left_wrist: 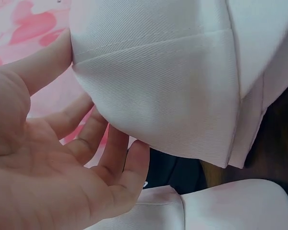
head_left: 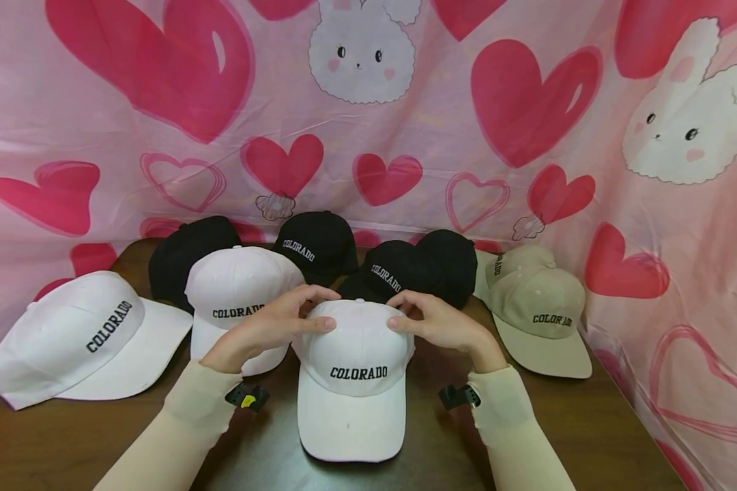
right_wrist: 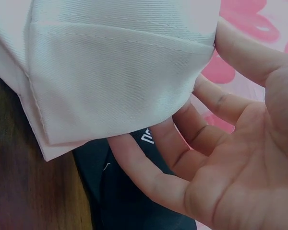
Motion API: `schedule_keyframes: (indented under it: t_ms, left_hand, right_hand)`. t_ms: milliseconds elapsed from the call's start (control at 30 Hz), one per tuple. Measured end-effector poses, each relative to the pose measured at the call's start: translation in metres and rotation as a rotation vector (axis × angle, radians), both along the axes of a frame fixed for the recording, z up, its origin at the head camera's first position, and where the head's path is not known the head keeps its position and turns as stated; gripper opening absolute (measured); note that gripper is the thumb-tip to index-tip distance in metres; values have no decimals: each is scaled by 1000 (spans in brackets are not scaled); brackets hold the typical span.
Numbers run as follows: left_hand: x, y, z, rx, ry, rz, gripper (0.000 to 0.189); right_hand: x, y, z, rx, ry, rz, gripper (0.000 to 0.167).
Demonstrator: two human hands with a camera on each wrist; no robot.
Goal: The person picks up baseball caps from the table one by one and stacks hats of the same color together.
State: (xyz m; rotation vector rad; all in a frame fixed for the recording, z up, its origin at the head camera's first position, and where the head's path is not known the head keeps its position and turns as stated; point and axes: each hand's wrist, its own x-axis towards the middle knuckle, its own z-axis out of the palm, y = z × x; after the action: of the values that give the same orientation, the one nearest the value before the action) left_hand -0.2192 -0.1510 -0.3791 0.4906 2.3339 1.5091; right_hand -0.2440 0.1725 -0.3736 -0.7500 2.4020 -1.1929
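Note:
A white baseball cap (head_left: 351, 344) with black COLORADO lettering faces me at the middle of the table, its brim pointing toward me. My left hand (head_left: 276, 324) grips the crown from the left, thumb on the front and fingers behind. On the other side, my right hand (head_left: 439, 324) holds it the same way. In the left wrist view the fingers curl behind the cap's side panel (left_wrist: 158, 91), with the thumb touching its edge. The right wrist view has the fingers (right_wrist: 144, 163) reaching under the rear edge of the cap (right_wrist: 115, 81).
Two more white caps (head_left: 67, 341) (head_left: 242, 279) sit at left. Behind them are black caps (head_left: 187, 259) (head_left: 322, 235), with overlapping black ones (head_left: 405, 262) right of centre. Beige caps (head_left: 534, 293) overlap at right. A pink heart-print cloth (head_left: 430, 136) hangs behind the wooden table (head_left: 596, 436).

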Motion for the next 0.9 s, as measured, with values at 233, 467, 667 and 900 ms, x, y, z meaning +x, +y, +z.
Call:
schedule_keyframes:
  t_ms: [233,467,667,900]
  left_hand:
    - [0,1,1,-83,43,1,64]
    - [2,1,2,-119,84,14,67]
    - [3,2,2,-106,92,33,61]
    - [2,2,0,-130,109,25,59]
  right_hand:
    - [0,0,-2,4,23,-7,35]
    - [1,-1,2,34,52,-2,39]
    - [1,-1,3,32,36,10,49]
    - [-1,-2,-1,-3,25,17,48]
